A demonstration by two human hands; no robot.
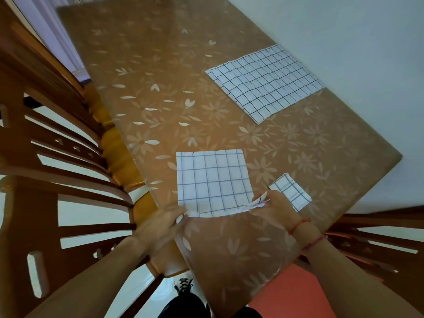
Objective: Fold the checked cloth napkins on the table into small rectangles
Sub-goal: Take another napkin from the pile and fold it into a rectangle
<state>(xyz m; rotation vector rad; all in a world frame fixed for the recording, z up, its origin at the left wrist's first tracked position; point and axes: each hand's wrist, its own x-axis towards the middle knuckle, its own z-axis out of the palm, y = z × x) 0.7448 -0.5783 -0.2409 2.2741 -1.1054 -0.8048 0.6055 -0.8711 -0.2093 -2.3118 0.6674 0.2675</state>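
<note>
Checked napkin (213, 182) on floral table (160, 72), left hand (160, 228) pinching its near-left corner, right hand (274, 206) pinching its near-right corner

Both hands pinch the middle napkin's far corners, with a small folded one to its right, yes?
No, near corners: the head view shows the left hand and right hand pinching them. The small folded napkin is right of the middle napkin.

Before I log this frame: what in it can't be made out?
Head view only.
The left hand is motion-blurred, so its grip on the middle napkin is unclear.
The small folded napkin has its near corner hidden behind the right hand, which pinches the middle napkin's corner.
The far napkin: layer count too fine to tell.
</note>
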